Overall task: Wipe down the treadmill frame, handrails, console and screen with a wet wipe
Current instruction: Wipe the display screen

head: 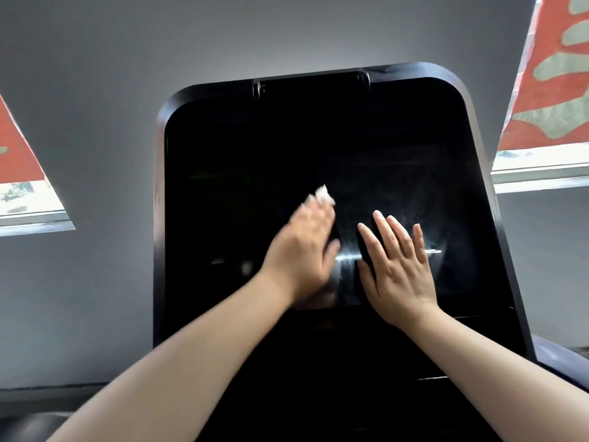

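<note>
The treadmill's large black screen (pixel 287 148) fills the middle of the view, set in a dark rounded console frame (pixel 471 100). My left hand (pixel 302 247) lies flat against the glass and presses a white wet wipe (pixel 323 193) under its fingers; only a corner of the wipe shows past the fingertips, and the hand is blurred. My right hand (pixel 398 266) rests flat on the screen just to the right, fingers straight and spread, holding nothing. Faint streaks and a bright glare line show on the glass between the hands.
A grey wall rises behind the console. Red-and-grey patterned blinds hang over windows at the left (pixel 19 161) and upper right (pixel 554 74). A dark padded part of the treadmill (pixel 561 358) shows at the lower right.
</note>
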A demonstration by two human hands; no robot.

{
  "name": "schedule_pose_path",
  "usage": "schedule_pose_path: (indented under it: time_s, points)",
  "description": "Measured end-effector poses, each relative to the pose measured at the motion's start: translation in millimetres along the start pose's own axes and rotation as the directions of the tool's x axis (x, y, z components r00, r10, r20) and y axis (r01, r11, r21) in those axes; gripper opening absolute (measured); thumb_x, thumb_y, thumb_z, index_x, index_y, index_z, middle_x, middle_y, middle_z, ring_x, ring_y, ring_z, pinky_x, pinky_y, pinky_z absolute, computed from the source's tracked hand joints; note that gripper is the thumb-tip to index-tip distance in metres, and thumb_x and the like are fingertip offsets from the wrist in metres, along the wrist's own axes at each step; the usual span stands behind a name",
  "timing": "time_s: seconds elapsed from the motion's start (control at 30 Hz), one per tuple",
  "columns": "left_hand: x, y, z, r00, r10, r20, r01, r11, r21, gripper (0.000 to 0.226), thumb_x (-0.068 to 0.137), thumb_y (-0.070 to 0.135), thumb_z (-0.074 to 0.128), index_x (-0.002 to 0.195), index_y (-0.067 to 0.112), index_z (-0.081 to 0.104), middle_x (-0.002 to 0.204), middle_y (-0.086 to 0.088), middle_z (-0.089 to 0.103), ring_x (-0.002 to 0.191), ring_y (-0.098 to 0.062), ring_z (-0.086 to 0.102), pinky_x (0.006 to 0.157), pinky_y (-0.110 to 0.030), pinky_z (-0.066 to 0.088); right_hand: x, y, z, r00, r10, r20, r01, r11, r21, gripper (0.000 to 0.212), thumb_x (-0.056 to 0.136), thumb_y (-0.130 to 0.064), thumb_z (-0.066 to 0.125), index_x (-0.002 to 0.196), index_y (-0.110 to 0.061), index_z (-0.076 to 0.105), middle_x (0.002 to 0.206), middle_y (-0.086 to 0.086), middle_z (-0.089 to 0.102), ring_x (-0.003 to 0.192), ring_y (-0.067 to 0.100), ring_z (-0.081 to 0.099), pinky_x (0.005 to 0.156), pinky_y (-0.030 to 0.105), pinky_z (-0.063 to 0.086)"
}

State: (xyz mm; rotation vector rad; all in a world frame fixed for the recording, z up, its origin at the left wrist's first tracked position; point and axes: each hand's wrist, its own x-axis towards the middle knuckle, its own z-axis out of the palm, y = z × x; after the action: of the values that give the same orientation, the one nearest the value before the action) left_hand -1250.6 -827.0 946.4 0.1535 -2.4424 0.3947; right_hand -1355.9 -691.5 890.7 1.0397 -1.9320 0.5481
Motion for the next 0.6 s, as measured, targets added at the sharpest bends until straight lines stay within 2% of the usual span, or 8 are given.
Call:
schedule_pose_path:
  time_s: [0.13, 0.2, 0.23, 0.3, 0.37, 0.4, 0.5, 0.6]
  points:
    - [-80, 26, -2, 0.905, 0.377, 0.196, -0.368, 0.926, -0.078, 0.056, 0.086, 0.035, 0.037, 0.128, 0.003, 0.057, 0.137, -0.014, 0.051, 0.131, -0.027, 0.044, 0.11, -0.035, 0.027, -1, 0, 1, 1.0, 0.006, 0.01, -0.006, 1.0, -0.004, 0.051, 0.09, -0.036, 0.036, 0.137, -0.014, 0.038, 0.145, 0.016, 0.041, 0.135, 0.027, 0.031, 0.115, 0.045, 0.008]
    - [-57, 1, -2, 0.89, 0.432, 0.142, -0.436, 0.9, -0.009, 0.052, 0.087, 0.031, 0.037, 0.126, 0.005, 0.059, 0.134, -0.011, 0.055, 0.126, -0.024, 0.051, 0.108, -0.034, 0.031, 0, -1, 0, 1.0, -0.001, 0.009, 0.001, 1.0, -0.003, 0.051, 0.089, -0.035, 0.036, 0.137, -0.015, 0.038, 0.145, 0.016, 0.042, 0.135, 0.027, 0.03, 0.115, 0.045, 0.009]
    - [-38, -14, -3, 0.926, 0.367, 0.091, -0.371, 0.928, 0.033, 0.051, 0.086, 0.029, 0.037, 0.124, 0.003, 0.059, 0.132, -0.013, 0.056, 0.122, -0.025, 0.054, 0.105, -0.035, 0.036, 0, 0, 0, 1.0, -0.005, 0.006, 0.005, 1.0, -0.001, 0.052, 0.089, -0.034, 0.037, 0.137, -0.015, 0.037, 0.145, 0.016, 0.042, 0.135, 0.027, 0.03, 0.115, 0.045, 0.008]
    - [1, -40, -8, 0.998, 0.064, -0.016, -0.063, 0.997, 0.04, 0.054, 0.086, 0.026, 0.034, 0.124, -0.003, 0.057, 0.132, -0.019, 0.054, 0.12, -0.031, 0.055, 0.1, -0.038, 0.042, -1, 0, 0, 1.0, -0.002, -0.004, 0.002, 1.0, 0.01, 0.052, 0.089, -0.034, 0.036, 0.137, -0.015, 0.036, 0.145, 0.016, 0.042, 0.135, 0.026, 0.029, 0.115, 0.045, 0.008]
    - [14, -39, -11, 0.985, -0.168, -0.034, 0.168, 0.986, -0.01, 0.059, 0.087, 0.028, 0.03, 0.128, -0.007, 0.051, 0.137, -0.022, 0.048, 0.128, -0.034, 0.046, 0.106, -0.04, 0.033, -1, 0, -1, 1.0, 0.008, -0.011, -0.008, 0.999, 0.033, 0.053, 0.089, -0.033, 0.037, 0.138, -0.013, 0.035, 0.145, 0.015, 0.042, 0.135, 0.025, 0.028, 0.115, 0.043, 0.007]
    - [9, -26, -6, 0.98, -0.195, -0.051, 0.194, 0.981, -0.026, 0.059, 0.087, 0.028, 0.031, 0.128, -0.009, 0.05, 0.137, -0.023, 0.048, 0.129, -0.037, 0.044, 0.107, -0.042, 0.032, -1, 0, -1, 1.0, 0.009, -0.01, -0.009, 0.999, 0.045, 0.052, 0.089, -0.032, 0.037, 0.137, -0.012, 0.036, 0.145, 0.015, 0.042, 0.136, 0.025, 0.028, 0.115, 0.043, 0.006]
    - [-42, 28, 9, 1.0, -0.004, -0.014, 0.003, 0.996, -0.087, 0.056, 0.086, 0.028, 0.039, 0.128, -0.007, 0.052, 0.137, -0.022, 0.049, 0.131, -0.035, 0.041, 0.113, -0.039, 0.029, 0, 0, -1, 1.0, -0.007, -0.007, 0.007, 0.998, 0.062, 0.05, 0.09, -0.03, 0.038, 0.136, -0.01, 0.037, 0.145, 0.015, 0.041, 0.136, 0.025, 0.028, 0.115, 0.042, 0.004]
    - [-95, 40, 4, 0.947, 0.283, 0.152, -0.272, 0.958, -0.086, 0.053, 0.088, 0.03, 0.041, 0.13, 0.0, 0.052, 0.14, -0.014, 0.047, 0.135, -0.026, 0.037, 0.113, -0.035, 0.023, -5, 4, -12, 0.998, -0.055, -0.008, 0.055, 0.994, 0.098, 0.047, 0.091, -0.028, 0.039, 0.134, -0.009, 0.04, 0.145, 0.015, 0.041, 0.136, 0.025, 0.029, 0.116, 0.043, 0.004]
